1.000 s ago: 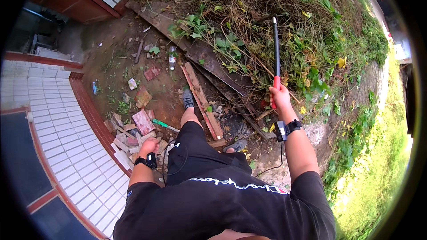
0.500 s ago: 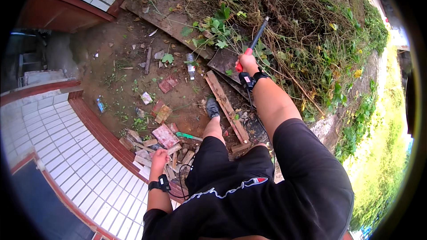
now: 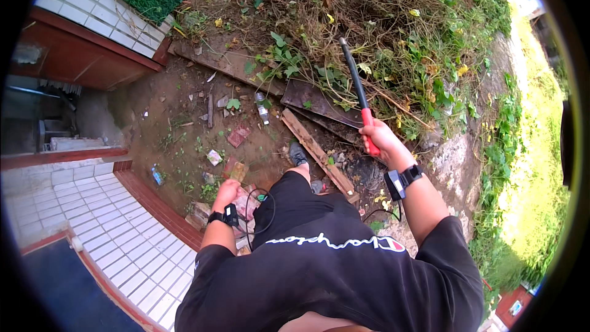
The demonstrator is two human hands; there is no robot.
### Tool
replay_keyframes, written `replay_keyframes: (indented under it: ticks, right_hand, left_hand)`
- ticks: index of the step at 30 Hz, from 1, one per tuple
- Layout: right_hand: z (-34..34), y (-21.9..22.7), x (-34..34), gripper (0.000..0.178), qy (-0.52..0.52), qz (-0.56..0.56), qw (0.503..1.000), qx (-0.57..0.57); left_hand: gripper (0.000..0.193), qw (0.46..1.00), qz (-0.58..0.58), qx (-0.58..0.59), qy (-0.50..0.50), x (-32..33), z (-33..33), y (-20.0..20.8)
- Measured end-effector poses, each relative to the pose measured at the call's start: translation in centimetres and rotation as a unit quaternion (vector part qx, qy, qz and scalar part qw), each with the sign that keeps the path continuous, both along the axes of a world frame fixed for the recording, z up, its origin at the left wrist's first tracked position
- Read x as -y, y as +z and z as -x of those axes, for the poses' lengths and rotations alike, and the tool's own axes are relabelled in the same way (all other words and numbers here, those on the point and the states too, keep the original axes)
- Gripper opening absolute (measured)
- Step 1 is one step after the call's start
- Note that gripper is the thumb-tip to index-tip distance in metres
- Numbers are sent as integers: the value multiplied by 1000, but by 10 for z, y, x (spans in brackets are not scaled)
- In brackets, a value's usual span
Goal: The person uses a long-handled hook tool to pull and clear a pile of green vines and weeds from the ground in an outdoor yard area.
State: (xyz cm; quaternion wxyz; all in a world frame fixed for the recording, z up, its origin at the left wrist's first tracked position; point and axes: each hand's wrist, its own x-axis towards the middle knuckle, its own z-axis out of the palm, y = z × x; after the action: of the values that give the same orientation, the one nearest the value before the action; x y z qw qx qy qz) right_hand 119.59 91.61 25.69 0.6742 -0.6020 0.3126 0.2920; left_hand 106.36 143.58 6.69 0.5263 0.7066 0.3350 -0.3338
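My right hand [image 3: 382, 140] is wrapped round the red grip of a hand tool with a straight black shaft [image 3: 353, 74]. The shaft points up and away over the heap of cut weeds [image 3: 344, 9]; whether a blade sits at its far end I cannot make out. My left hand [image 3: 228, 192] hangs with curled fingers above the rubble by the tiled wall, and nothing shows in it. Both wrists wear a dark strapped device with a cable.
A long wooden beam [image 3: 316, 154] lies by my shoe [image 3: 297, 155], beside dark boards [image 3: 319, 103]. On the dirt are a clear plastic bottle [image 3: 262, 108], a smaller bottle [image 3: 156, 175] and broken bricks [image 3: 238, 136]. A white tiled wall [image 3: 104, 221] curves along the left.
My right hand has drawn back toward my body and to the right, and the tool has come out of the weeds. My left hand has risen slightly. The view has shifted.
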Motion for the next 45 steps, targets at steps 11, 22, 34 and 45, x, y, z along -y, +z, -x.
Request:
replay_keyframes:
  ticks: [11, 22, 34, 45]
  right_hand:
    - [377, -10, 245, 11, -564, -96, 810, 133]
    - [414, -22, 267, 10, -451, 263, 852, 37]
    - [-5, -175, 137, 35, 117, 275, 946, 128]
    - [-44, -205, 207, 36, 394, 364, 844, 27]
  left_hand:
    - [11, 976, -70, -18, -207, 89, -67, 82]
    - [13, 948, -71, 30, -309, 163, -85, 91]
    - [16, 978, -92, -57, -177, 152, 39, 26]
    - [11, 974, -64, -173, 133, 248, 193, 9]
